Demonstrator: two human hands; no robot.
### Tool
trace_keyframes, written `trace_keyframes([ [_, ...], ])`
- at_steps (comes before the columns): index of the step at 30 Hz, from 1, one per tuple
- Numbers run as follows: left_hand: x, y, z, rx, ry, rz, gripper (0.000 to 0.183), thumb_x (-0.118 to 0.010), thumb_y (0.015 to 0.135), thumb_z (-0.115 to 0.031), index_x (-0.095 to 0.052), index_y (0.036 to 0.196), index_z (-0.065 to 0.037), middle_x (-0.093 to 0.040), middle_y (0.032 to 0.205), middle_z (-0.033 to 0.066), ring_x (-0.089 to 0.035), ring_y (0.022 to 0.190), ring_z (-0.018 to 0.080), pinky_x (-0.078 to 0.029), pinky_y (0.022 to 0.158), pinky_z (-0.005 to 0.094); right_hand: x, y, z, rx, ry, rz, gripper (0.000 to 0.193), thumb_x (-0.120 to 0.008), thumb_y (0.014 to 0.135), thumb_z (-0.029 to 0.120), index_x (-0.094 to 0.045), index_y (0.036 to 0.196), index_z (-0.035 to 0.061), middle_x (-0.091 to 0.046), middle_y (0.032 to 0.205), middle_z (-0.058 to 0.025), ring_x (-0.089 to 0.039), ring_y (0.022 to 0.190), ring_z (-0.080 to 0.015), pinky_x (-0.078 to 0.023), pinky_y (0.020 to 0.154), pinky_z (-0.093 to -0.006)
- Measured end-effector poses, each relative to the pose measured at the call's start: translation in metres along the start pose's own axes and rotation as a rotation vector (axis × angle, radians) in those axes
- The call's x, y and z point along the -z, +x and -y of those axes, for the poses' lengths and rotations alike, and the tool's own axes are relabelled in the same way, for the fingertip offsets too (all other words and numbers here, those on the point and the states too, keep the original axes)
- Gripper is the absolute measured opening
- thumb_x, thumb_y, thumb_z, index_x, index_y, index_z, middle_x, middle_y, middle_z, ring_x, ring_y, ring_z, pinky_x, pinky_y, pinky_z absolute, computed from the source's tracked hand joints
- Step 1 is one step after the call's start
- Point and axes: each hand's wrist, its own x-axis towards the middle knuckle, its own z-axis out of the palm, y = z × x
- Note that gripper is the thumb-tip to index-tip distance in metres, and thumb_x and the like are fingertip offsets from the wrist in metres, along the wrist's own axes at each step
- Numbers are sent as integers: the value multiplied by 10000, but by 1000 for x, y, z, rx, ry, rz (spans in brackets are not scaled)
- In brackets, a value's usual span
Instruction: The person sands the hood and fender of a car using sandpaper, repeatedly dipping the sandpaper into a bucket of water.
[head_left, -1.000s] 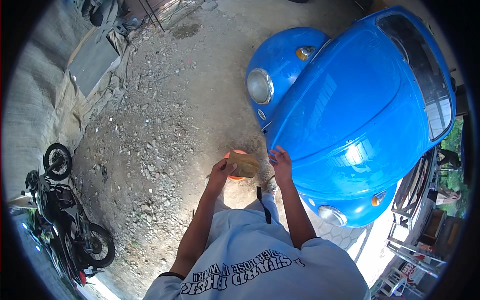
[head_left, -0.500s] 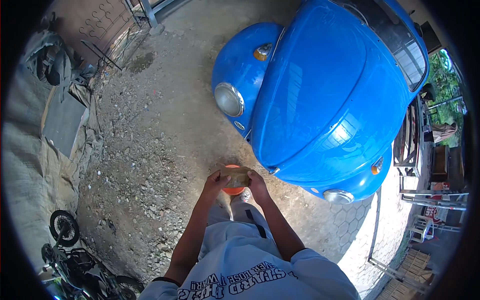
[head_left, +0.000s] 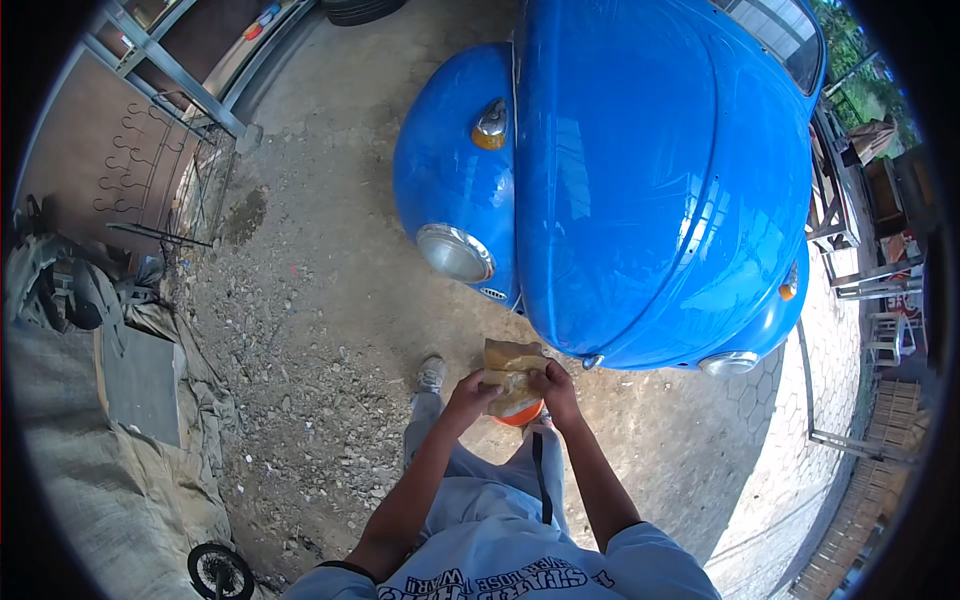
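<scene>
The person stands on gravel ground (head_left: 300,330) in a yard, just in front of a blue car (head_left: 650,170), with a grey tarp (head_left: 90,480) on the left and a metal gate (head_left: 150,150) behind it. The left hand (head_left: 470,392) and the right hand (head_left: 556,388) both grip a folded tan cloth (head_left: 510,362) between them at waist height, and an orange tub (head_left: 520,410) shows just under it. The tub is mostly hidden by the cloth and fingers, and a wheel (head_left: 220,572) at the lower edge is cut off.
</scene>
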Motion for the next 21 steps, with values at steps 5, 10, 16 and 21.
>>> trace_keyframes([
  [5, 57, 25, 14, 164, -16, 183, 377, -669, 954, -77, -585, 1316, -13, -686, 1176, 65, -663, 1091, 156, -529, 965, 326, -31, 11, -56, -17, 60, -236, 258, -555, 985, 63, -628, 1225, 2, -678, 1127, -52, -617, 1031, -136, -483, 937, -310],
  [10, 79, 40, 57, 242, 342, 102, 312, -639, 1004, -234, -674, 1211, -3, -716, 1093, 48, -647, 1003, 111, -499, 880, 289, -37, 5, -130, 2, 138, -309, 252, -548, 997, 40, -602, 1242, 15, -673, 1149, -64, -621, 1058, -147, -487, 952, -316],
  [16, 63, 92, 161, 122, 480, 83, 319, -620, 1027, -307, -688, 1111, -7, -658, 915, 5, -574, 848, 88, -469, 810, 264, 14, 5, -245, -15, 258, -409, 195, -540, 983, 6, -589, 1170, 32, -644, 1022, -30, -593, 904, -103, -492, 818, -283],
  [21, 55, 163, 315, 127, 463, 141, 153, -643, 1006, -175, -645, 1026, -23, -625, 874, -37, -531, 822, 40, -446, 766, 230, 83, 42, -381, -20, 256, -544, 195, -518, 962, -42, -583, 1134, 24, -624, 1004, -20, -586, 903, -108, -493, 820, -289],
])
